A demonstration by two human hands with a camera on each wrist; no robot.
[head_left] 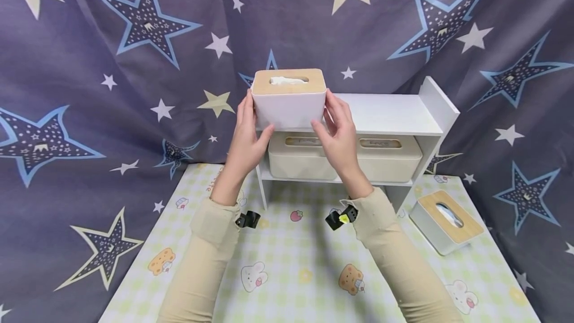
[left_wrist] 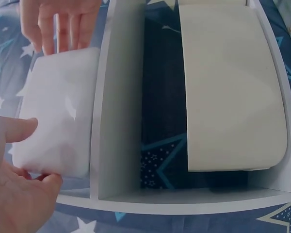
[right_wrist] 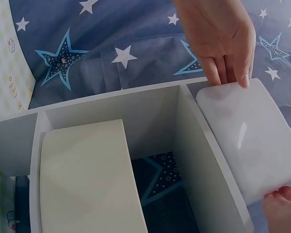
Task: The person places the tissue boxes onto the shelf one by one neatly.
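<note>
A white tissue box with a wood-look lid and a white tissue in its slot is at the left end of a white shelf's top board. My left hand holds its left side, thumb on the front face. On the opposite side my right hand grips the right edge, thumb also toward the front. In the left wrist view the box's plain front lies between both hands, right beside the top board. The right wrist view has the same white front between the fingers of both hands.
Cream boxes with slotted tops, one at left and one at right, fill the lower compartment. Another wood-lidded tissue box stands on the checked tablecloth, right of the shelf. A star-patterned curtain hangs behind.
</note>
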